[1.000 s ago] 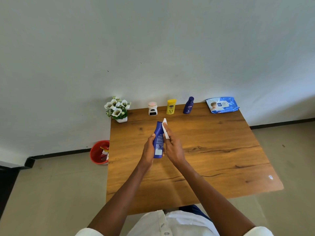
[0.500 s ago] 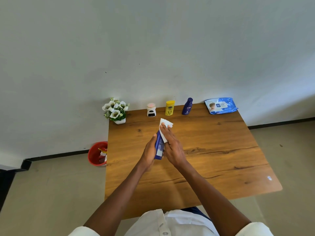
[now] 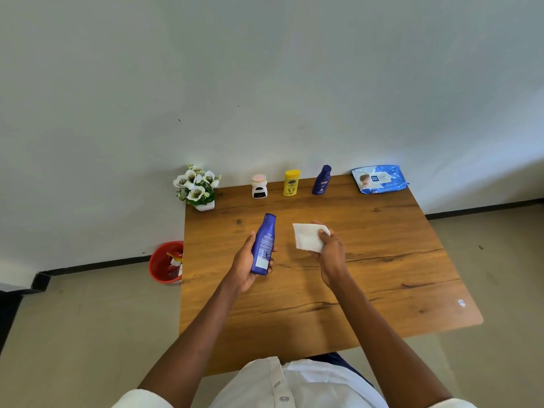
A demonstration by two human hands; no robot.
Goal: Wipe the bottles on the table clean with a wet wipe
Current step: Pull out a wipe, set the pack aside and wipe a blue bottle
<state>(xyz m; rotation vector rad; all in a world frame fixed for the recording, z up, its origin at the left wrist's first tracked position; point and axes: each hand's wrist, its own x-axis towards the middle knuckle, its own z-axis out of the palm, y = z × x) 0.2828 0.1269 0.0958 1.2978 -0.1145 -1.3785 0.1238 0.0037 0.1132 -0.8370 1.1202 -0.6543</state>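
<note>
1. Your left hand (image 3: 250,265) has its grip curled round the lower half of the blue bottle (image 3: 263,245), which is lifted above the counter (image 3: 382,260), cap pointing away from you and label side up.
2. Your right hand (image 3: 329,250) pinches the folded wet wipe (image 3: 307,240) between thumb and fingers; the wipe is apart from the bottle, just to its right.
3. Expect the bottle to be light, stiff plastic with a smooth skin that turns slippery once damp. Hold it low on the body, as you do now, so the neck and shoulder stay free to wipe.
4. The wipe is soft and limp; keep it folded flat against your fingers or it will bunch.
5. Three more containers stand along the far edge by the wall: a white jar (image 3: 259,187), a yellow bottle (image 3: 291,183) and a small blue bottle (image 3: 321,180), with the wipe pack (image 3: 379,179) to their right and a flower pot (image 3: 200,187) at the far left corner.
6. The middle of the counter offers room to work. A red bin (image 3: 162,262) sits on the floor beside the left edge.
</note>
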